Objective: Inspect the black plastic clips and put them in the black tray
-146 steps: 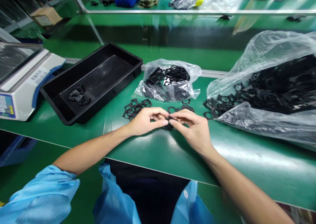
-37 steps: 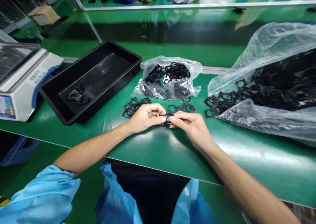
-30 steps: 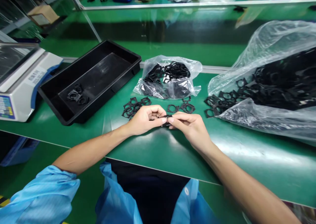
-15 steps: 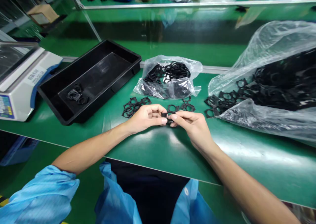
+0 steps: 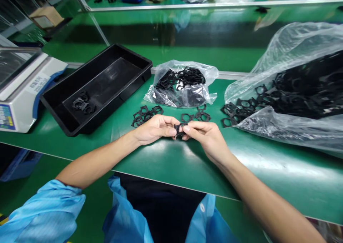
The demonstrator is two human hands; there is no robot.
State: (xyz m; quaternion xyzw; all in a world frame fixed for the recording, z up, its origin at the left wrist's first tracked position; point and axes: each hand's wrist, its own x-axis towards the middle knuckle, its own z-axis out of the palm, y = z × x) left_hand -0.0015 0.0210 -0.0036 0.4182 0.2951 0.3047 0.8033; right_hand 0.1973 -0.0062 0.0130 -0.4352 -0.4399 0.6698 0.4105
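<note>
My left hand (image 5: 152, 129) and my right hand (image 5: 205, 136) meet over the green table (image 5: 171, 164), and both pinch one small black ring-shaped plastic part (image 5: 179, 129) between thumbs and fingertips. Just behind the left hand lies a cluster of the same black parts (image 5: 143, 115). A few more loose parts (image 5: 197, 116) lie behind the right hand. Further back sits a small clear bag (image 5: 182, 85) full of these parts.
A black tray (image 5: 107, 75) at the left holds a few parts (image 5: 81, 104). A white weighing scale (image 5: 18, 85) stands at the far left. A large clear bag (image 5: 292, 93) of black parts spills onto the table at the right. A metal rail (image 5: 230, 79) crosses behind.
Both hands stay in nearly the same spot. The black part between the fingers has been turned, so its ring face shows more than half a second ago.
</note>
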